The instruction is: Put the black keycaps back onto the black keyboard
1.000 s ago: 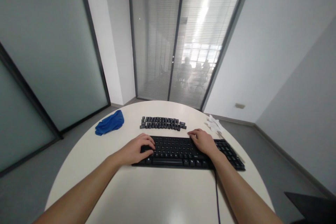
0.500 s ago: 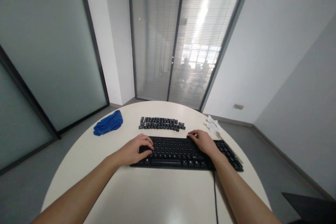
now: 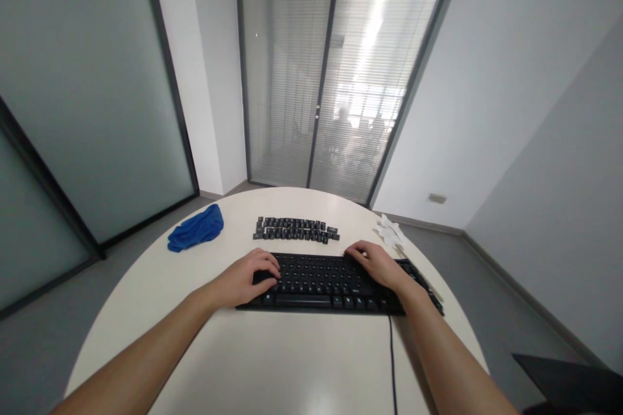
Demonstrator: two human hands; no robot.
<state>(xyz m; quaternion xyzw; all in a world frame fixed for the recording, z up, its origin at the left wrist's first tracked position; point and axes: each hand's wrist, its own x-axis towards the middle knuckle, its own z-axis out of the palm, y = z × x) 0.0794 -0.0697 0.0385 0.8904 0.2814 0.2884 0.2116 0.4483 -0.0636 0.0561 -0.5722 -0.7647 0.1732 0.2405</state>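
Observation:
A black keyboard (image 3: pixel 311 282) lies flat on the round white table, its upper rows bare of keycaps. My left hand (image 3: pixel 250 275) is curled over the keyboard's left end, thumb and fingers resting on it and holding it. At the back edge, right of the middle, my right hand (image 3: pixel 372 262) has its thumb and fingertips brought together. Whatever sits between those fingertips is too small or hidden to name. Behind the keyboard, loose black keycaps (image 3: pixel 294 233) are laid out in rows. My right hand and forearm cover part of the number pad.
A crumpled blue cloth (image 3: pixel 197 230) lies at the table's left. White crumpled tissue (image 3: pixel 389 230) and a thin stick-like tool (image 3: pixel 400 251) are at the right. The keyboard cable (image 3: pixel 392 363) runs toward me. A dark flat object (image 3: pixel 567 379) stands at the lower right.
The view has turned slightly, so everything appears a little further left. Both hands keep nearly the same places on the keyboard, and the right forearm has shifted slightly over the number pad.

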